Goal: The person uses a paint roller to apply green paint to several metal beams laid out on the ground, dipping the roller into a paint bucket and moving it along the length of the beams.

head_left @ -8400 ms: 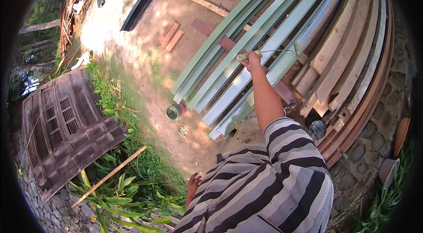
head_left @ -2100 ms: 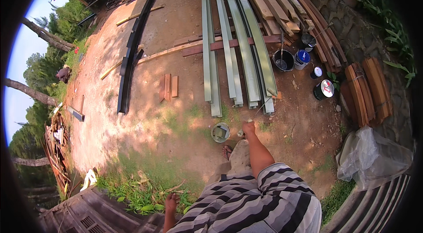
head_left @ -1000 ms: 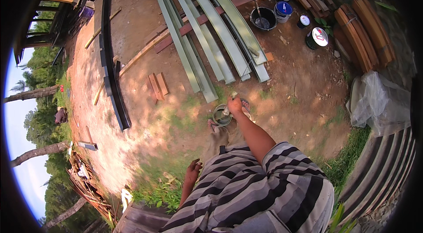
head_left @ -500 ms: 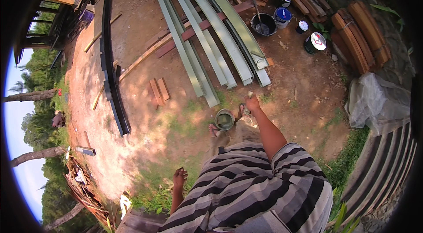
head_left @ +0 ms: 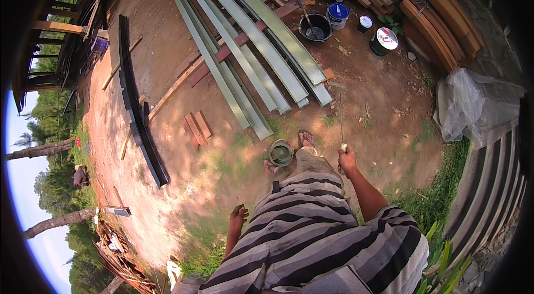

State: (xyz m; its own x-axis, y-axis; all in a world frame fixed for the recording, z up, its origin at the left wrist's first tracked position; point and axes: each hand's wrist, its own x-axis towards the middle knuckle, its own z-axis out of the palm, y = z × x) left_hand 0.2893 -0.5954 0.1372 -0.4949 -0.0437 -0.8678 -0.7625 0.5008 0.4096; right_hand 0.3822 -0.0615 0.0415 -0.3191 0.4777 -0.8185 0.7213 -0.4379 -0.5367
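Observation:
My right hand is closed round a thin brush handle with a pale end, held beside my right hip. Its bristles cannot be made out. My left hand hangs at my left side with loose fingers and holds nothing. A small round tin of green paint stands on the dirt just ahead of my sandalled foot, left of the right hand. Beyond it lie long green-painted planks, their near ends about a step from the tin.
A black bucket, a blue tin and a white-lidded can stand at the far right. Stacked brown boards, a plastic sheet and corrugated sheets line the right. Black beams lie left.
My right hand has drawn back from over the paint tin to my right side. My left hand has swung slightly forward. The view has tilted a little.

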